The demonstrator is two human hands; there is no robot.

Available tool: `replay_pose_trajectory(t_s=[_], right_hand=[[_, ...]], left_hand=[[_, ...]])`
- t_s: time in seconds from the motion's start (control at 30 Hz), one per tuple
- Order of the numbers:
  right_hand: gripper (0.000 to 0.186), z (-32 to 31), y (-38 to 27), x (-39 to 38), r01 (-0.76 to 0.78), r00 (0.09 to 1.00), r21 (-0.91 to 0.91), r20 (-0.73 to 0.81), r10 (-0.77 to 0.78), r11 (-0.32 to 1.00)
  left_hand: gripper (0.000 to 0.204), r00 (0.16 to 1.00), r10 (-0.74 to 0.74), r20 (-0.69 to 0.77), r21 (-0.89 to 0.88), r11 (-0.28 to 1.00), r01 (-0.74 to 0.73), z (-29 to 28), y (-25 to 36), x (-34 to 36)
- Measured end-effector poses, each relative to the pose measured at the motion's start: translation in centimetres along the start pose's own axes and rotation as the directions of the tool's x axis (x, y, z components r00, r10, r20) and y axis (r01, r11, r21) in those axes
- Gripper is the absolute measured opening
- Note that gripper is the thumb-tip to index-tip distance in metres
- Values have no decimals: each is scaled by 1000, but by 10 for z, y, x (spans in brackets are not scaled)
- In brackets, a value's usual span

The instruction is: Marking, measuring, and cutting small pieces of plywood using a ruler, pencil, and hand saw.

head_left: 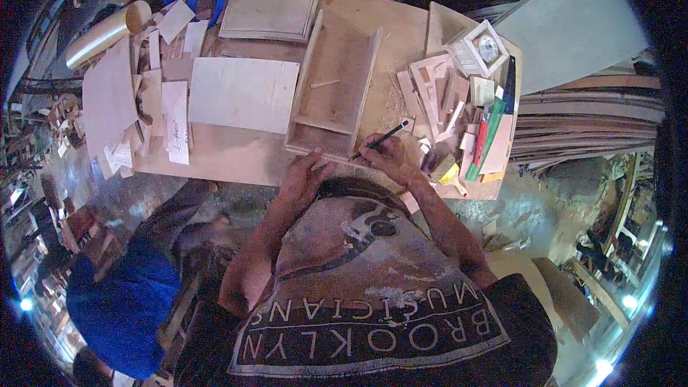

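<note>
A long shallow wooden box lies on the workbench in front of me, with a divider across it near my end. A small loose wood sliver rests inside. At the box's near left corner, my left hand grips the edge, fingers bent against the wood. My right hand is closed around a dark pencil, held slanted with its point down at the near right corner of the box. A thin strip runs along that near end, partly hidden by my fingers.
A pale flat panel lies left of the box, with a framed wooden panel beyond it. Wood offcuts cover the bench's left end. On the right are a small framed clock, a green strip and a yellow brush. A person in blue is at lower left.
</note>
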State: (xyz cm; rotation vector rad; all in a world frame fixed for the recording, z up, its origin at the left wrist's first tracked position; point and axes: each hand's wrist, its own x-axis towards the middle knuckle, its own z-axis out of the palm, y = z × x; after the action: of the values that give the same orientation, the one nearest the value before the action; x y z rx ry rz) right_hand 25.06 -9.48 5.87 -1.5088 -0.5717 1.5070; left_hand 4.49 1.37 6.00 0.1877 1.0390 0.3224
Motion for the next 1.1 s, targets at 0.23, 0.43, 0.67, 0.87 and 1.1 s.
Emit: replay_pose_trajectory(t_s=[0.23, 0.43, 0.67, 0.87, 1.1], right_hand=[[11, -4, 14, 6, -13, 1000, -156, 11, 15, 988], [11, -1, 6, 2, 1, 1000, -26, 24, 0, 1000], [10, -11, 29, 5, -68, 996, 1, -61, 68, 998], [13, -9, -26, -16, 28, 991, 226, -136, 3, 974], [23, -29, -7, -41, 146, 931, 125, -353, -93, 981]], left_hand=[[37, 909, 185, 372, 774, 479, -414, -22, -4, 5], [45, 933, 202, 299, 701, 616, -358, -38, -14, 19], [52, 997, 3, 81, -15, 1000, -1, -16, -9, 14], [40, 868, 228, 440, 842, 230, -488, -32, -6, 10], [32, 981, 103, 162, 48, 993, -112, -24, -10, -7]])
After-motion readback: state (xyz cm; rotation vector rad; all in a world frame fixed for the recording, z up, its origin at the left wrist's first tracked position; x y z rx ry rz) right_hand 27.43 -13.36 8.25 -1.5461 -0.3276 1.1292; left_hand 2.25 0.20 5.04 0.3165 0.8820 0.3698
